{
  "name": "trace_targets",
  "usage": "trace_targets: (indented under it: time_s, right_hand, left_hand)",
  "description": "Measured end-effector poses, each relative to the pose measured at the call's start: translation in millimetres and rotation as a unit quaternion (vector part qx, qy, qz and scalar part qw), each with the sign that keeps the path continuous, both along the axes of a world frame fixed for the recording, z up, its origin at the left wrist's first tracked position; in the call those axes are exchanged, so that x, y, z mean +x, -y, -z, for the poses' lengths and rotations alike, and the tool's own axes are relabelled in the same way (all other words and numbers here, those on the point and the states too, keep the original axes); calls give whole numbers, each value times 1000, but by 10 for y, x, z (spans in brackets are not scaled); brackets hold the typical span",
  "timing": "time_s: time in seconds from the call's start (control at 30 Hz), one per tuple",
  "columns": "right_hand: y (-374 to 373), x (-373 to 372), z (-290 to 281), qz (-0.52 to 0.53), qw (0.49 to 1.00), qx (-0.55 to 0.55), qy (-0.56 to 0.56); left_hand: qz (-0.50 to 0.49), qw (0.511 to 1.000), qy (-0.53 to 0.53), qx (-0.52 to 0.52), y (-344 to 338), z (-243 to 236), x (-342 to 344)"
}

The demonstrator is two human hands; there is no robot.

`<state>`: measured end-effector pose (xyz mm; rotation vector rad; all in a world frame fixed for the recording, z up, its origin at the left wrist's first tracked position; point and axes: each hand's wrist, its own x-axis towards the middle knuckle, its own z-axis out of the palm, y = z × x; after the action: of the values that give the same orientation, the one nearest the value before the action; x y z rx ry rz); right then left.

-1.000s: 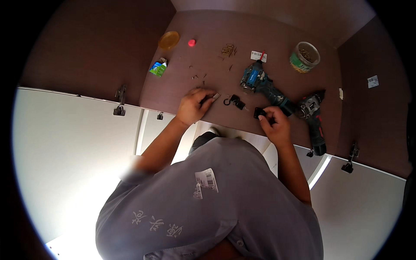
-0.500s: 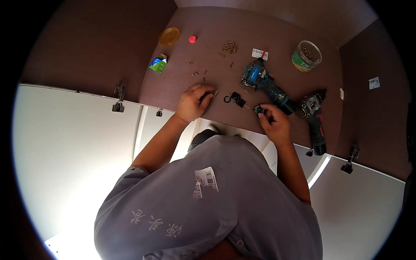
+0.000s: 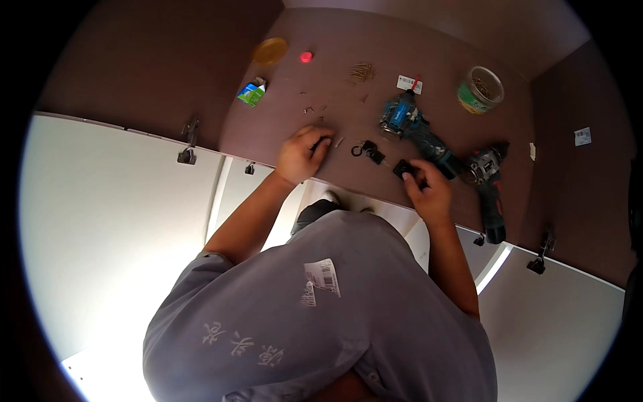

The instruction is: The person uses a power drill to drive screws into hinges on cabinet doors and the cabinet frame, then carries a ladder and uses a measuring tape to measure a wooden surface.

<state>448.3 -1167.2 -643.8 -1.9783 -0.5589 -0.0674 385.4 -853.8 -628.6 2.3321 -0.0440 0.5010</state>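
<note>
My left hand (image 3: 303, 154) rests on the brown board with its fingers curled; anything inside them is hidden. A small metal piece (image 3: 339, 143) lies beside its fingertips. My right hand (image 3: 430, 189) grips a small black square part (image 3: 403, 169) near the board's front edge. Between the hands lie black keys or fobs (image 3: 374, 153) with a black ring (image 3: 356, 151). Small screws (image 3: 308, 110) are scattered above my left hand, and a pile of brass screws (image 3: 362, 70) lies farther back. A blue power driver (image 3: 402, 115) and a grey-red drill (image 3: 493, 196) lie to the right.
The board (image 3: 335, 40) has side panels and hinged white doors (image 3: 114, 201). A round tub of hardware (image 3: 479, 90) stands back right. A yellow lid (image 3: 270, 51), red cap (image 3: 307, 57) and green-blue carton (image 3: 252, 91) lie back left. Metal hinges (image 3: 187, 154) line the front edge.
The whole view has shifted slightly, with the tabletop appearing higher and farther right. My left fingertips look a little apart from the small metal piece. My right hand still grips the black part.
</note>
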Motion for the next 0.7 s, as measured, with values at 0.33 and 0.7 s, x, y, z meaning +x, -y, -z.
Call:
trace_targets:
  time_s: [0.33,0.7]
  right_hand:
    - [9,14,-79,-40,995,-28,81]
    - [14,-101,-2,64,995,7,70]
  left_hand:
    - [-18,998,20,-50,-1,-35,-25]
    - [-58,991,67,-105,-87,76,-134]
